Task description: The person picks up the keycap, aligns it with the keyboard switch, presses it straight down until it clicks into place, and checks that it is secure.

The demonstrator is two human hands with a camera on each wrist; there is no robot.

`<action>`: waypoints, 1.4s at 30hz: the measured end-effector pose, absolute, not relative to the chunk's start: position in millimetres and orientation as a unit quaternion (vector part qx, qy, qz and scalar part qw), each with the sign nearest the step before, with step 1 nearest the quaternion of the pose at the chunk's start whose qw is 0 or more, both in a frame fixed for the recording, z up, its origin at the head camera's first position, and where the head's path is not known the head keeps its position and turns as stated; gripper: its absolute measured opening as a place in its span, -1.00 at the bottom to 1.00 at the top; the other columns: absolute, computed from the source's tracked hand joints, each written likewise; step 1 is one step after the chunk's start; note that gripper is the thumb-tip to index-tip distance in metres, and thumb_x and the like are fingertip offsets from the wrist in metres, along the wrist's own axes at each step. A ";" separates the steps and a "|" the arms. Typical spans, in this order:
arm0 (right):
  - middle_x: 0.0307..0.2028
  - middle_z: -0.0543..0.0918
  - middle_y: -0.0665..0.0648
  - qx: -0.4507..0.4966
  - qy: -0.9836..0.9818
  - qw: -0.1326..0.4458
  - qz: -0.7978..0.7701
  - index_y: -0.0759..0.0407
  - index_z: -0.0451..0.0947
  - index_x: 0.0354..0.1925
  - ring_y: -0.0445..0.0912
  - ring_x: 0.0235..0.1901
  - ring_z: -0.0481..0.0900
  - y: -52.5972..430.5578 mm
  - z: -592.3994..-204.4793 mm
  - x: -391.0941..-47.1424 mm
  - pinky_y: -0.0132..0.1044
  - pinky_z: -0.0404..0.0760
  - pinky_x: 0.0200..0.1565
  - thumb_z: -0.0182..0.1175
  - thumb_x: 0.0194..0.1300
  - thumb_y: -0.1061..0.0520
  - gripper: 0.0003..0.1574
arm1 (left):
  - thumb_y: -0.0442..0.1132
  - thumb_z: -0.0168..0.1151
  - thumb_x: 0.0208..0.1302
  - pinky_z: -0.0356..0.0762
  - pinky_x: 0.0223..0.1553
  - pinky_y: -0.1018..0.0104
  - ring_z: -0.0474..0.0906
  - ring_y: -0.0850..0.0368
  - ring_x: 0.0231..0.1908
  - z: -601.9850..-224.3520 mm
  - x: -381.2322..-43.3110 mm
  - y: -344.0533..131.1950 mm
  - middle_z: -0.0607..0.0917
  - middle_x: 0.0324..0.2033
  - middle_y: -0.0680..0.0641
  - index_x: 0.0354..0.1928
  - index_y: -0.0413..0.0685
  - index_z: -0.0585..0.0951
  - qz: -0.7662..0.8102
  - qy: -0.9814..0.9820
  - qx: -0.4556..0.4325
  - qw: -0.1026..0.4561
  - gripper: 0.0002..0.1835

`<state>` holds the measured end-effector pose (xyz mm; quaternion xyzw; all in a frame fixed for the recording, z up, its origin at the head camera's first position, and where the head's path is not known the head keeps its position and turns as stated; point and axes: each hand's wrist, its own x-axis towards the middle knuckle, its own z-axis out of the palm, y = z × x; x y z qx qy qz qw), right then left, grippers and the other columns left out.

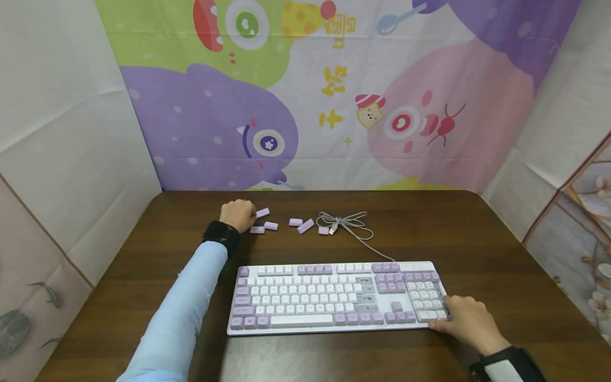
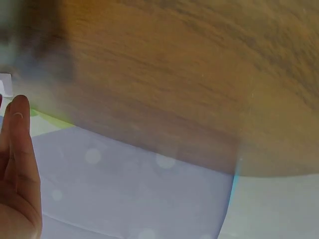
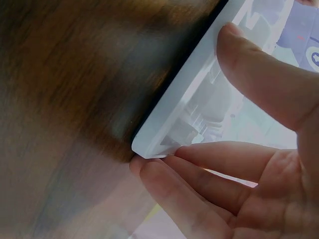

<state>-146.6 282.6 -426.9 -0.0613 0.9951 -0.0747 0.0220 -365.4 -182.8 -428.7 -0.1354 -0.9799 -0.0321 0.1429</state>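
Observation:
A white and purple keyboard (image 1: 305,323) lies on the table, with bare switch slots (image 1: 366,298) showing right of its letter keys. My right hand (image 1: 470,321) grips its right end, thumb (image 3: 249,64) on the front edge and fingers (image 3: 179,194) round the corner. Behind the keyboard's left end, my left hand (image 1: 238,216) pinches a purple keycap (image 1: 262,213) at the fingertips; a bit of this pale keycap (image 2: 6,84) shows at the edge of the left wrist view. Two more keycaps, one nearer (image 1: 257,229) and another beside it (image 1: 271,226), lie close by.
More loose purple keycaps (image 1: 305,226) lie behind the keyboard. A bundled grey cable (image 1: 346,220) with its USB plug (image 1: 333,228) runs to the keyboard's back edge. A cartoon-printed cloth (image 1: 324,154) hangs behind the brown table (image 1: 420,223), and pale cloth walls (image 1: 86,132) flank it.

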 end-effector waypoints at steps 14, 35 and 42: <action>-0.47 0.66 0.24 -0.065 0.995 0.023 -0.073 0.35 0.56 -0.33 0.04 -0.52 0.58 282.8 -427.5 -148.2 -0.08 0.42 -0.54 0.43 -0.23 -0.17 -0.33 | -0.25 0.28 0.08 0.57 -0.39 -0.05 0.66 -0.15 -0.30 -437.7 -371.2 -177.3 0.67 -0.20 -0.16 -0.07 -0.02 0.65 -0.001 -0.984 -0.135 0.119 -0.69; -0.48 0.65 0.21 -0.057 0.996 0.025 -0.070 0.34 0.55 -0.34 0.01 -0.52 0.56 281.9 -430.7 -149.2 -0.10 0.41 -0.54 0.43 -0.22 -0.18 -0.33 | -0.03 0.44 -0.09 0.55 -0.53 0.06 0.60 0.00 -0.56 -437.5 -357.5 -76.0 0.68 -0.58 -0.04 -0.60 -0.02 0.58 0.044 -0.955 -0.263 0.130 -0.73; -0.50 0.63 0.18 -0.057 0.996 0.018 -0.068 0.34 0.55 -0.36 -0.01 -0.54 0.53 283.5 -432.8 -148.6 -0.11 0.39 -0.54 0.44 -0.23 -0.18 -0.35 | -0.14 0.38 -0.08 0.53 -0.55 0.09 0.56 0.05 -0.60 -438.3 -353.1 -79.4 0.63 -0.65 -0.01 -0.71 0.00 0.50 0.058 -0.955 -0.264 0.122 -0.74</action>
